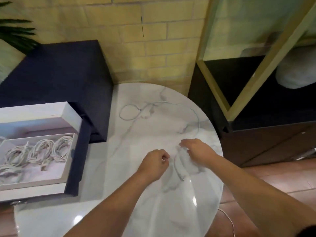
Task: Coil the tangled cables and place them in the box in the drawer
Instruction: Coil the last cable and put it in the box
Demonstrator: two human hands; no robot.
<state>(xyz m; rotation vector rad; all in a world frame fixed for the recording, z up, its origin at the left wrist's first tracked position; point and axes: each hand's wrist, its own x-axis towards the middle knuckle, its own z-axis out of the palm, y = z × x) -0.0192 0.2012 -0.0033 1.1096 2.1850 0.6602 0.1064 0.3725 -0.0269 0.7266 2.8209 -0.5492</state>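
A thin white cable lies loose on the round marble table, with a loop at the far left and an arc running to the right. My right hand rests on the near part of the cable, fingers spread flat. Its end with a plug curves down between my hands. My left hand is curled, pinching at the cable; blur hides the exact contact. To the left, an open drawer holds a white box with several coiled white cables.
A dark cabinet carries the drawer, beside a yellow brick wall. A gold-framed black shelf unit stands at the right. Plant leaves show at top left. Another white cord hangs below the table over the tiled floor.
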